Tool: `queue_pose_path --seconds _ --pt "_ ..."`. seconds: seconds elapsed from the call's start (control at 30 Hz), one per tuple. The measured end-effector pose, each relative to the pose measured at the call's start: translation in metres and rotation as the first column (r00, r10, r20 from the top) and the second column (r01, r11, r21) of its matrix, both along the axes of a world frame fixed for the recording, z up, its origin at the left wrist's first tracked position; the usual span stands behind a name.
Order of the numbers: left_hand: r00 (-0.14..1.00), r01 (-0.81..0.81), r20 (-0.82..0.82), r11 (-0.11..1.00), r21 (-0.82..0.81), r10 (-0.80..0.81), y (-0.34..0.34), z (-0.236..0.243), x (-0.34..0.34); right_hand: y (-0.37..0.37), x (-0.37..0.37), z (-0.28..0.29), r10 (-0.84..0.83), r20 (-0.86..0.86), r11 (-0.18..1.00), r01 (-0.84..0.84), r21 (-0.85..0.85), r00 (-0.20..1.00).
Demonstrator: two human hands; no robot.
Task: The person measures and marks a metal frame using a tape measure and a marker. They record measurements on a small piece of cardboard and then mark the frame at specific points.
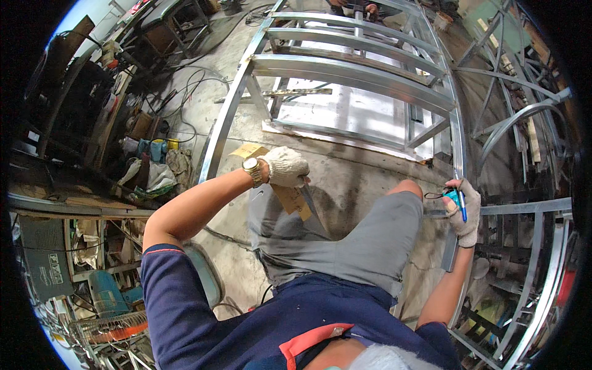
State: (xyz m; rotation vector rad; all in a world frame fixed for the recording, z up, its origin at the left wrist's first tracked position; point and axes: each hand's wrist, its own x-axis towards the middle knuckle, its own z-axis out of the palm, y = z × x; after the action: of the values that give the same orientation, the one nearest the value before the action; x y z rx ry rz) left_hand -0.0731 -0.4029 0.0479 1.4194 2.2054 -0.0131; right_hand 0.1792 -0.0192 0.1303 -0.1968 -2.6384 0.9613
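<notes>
My gloved left hand point(287, 166) is closed at the middle, above my knees, on something I cannot fully make out; brown cardboard pieces point(290, 198) with markings and a narrow grey piece lie at or below its fingers. My gloved right hand point(462, 209) grips a teal tape measure point(450, 198) and a blue pen point(461, 209) beside the right rail point(457, 148) of a silver metal frame point(382, 86). The frame has several crossbars and stands in front of me, partly over a white board point(345, 137).
Another person's hands point(370, 11) show beyond the frame. Cables point(191, 86) cross the floor at left, near cluttered benches and bags point(154, 179). A fan point(108, 324) is at lower left. Curved metal bars point(512, 123) and more framing point(524, 209) crowd the right side.
</notes>
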Motion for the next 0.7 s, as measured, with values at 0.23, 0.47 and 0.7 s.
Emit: queue_pose_path --seconds 0.23,0.47,0.7 --pt "1.000 -0.003 0.005 1.000 0.017 0.003 -0.0010 -0.0009 -0.0004 0.0017 0.0014 0.0026 -0.018 0.054 1.000 0.018 -0.004 0.998" --pt "1.000 -0.016 0.005 1.000 0.002 0.016 0.0003 0.0012 0.0002 0.0025 0.0017 0.0007 -0.008 0.016 0.999 0.008 0.042 1.000" --pt "1.000 -0.010 0.010 1.000 0.021 0.010 -0.0010 0.0004 -0.0001 0.0018 0.0015 -0.0031 -0.024 0.020 0.997 0.025 -0.070 1.000"
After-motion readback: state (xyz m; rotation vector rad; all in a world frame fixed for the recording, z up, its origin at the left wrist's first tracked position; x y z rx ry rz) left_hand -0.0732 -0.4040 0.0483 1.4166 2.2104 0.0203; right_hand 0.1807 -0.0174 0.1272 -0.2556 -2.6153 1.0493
